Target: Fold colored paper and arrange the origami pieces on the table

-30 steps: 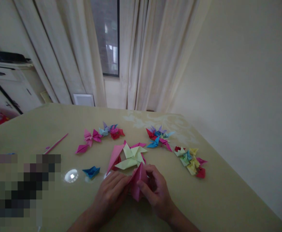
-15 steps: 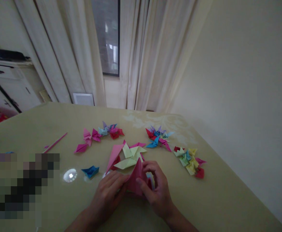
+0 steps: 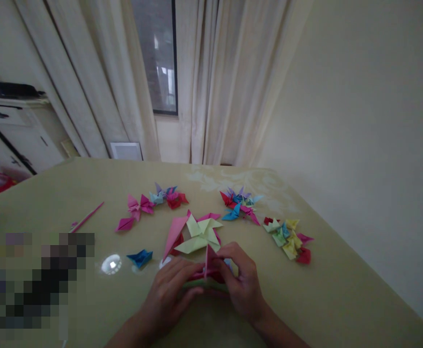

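Observation:
A pink folded paper (image 3: pixel 207 268) sits low on the yellow-green table (image 3: pixel 323 290) between both hands, with one flap standing up. My left hand (image 3: pixel 171 292) grips its left side with fingers and thumb pinched. My right hand (image 3: pixel 242 280) pinches the right side, fingers curled over the top. Just beyond the hands lie a pale green pinwheel (image 3: pixel 201 234) and a pink folded sheet (image 3: pixel 173 232).
Clusters of small coloured origami pieces lie at the back centre (image 3: pixel 166 197), back right (image 3: pixel 239 205) and right (image 3: pixel 289 239). A blue origami piece (image 3: pixel 140 257) and a pink strip (image 3: pixel 86 217) lie to the left. A blurred patch covers the lower left. Curtains and a window stand behind.
The pink paper was standing tall between the hands; now it is pressed down flatter on the table. Both hands have closed in over it.

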Demonstrator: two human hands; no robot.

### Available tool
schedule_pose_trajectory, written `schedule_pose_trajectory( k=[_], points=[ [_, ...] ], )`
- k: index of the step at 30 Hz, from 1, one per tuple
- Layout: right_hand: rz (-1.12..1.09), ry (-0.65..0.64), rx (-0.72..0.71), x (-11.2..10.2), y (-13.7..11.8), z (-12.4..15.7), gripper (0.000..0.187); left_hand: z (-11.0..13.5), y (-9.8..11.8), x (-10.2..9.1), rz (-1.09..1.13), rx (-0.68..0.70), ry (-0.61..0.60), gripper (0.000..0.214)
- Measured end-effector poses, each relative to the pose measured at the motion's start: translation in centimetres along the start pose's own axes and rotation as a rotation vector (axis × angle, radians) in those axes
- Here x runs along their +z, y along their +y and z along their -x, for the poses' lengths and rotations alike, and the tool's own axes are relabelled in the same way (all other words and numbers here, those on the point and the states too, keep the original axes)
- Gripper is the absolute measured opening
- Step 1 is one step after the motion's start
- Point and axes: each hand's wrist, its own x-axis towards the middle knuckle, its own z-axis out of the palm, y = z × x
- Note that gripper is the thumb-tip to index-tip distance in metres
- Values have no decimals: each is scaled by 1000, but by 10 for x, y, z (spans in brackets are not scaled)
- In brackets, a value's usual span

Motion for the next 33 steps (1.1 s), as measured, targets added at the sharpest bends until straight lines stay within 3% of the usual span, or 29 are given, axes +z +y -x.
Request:
schedule_pose_trajectory(
  k=[4,8,14,20,26,30,33],
  points=[
    [62,-59,-69,-4,3,0,29,3,2,-1,123,-169,37,36],
    [170,-107,-189,-10,5,-1,38,7,1,-2,119,-221,88,41],
    [322,-182,-334,-19,8,-8,30,4,2,-4,145,-280,130,23],
    [287,-111,-272,-27,8,-14,14,1,0,-3,198,-367,159,15],
    [244,-45,-203,-30,9,-13,21,-4,-3,-5,186,-261,141,19],
    [260,-79,-208,-28,12,-12,18,-8,-4,-7,163,-163,119,28],
    [280,-106,-235,-27,14,-10,22,-8,-5,-7,135,-167,128,26]
  ],
)
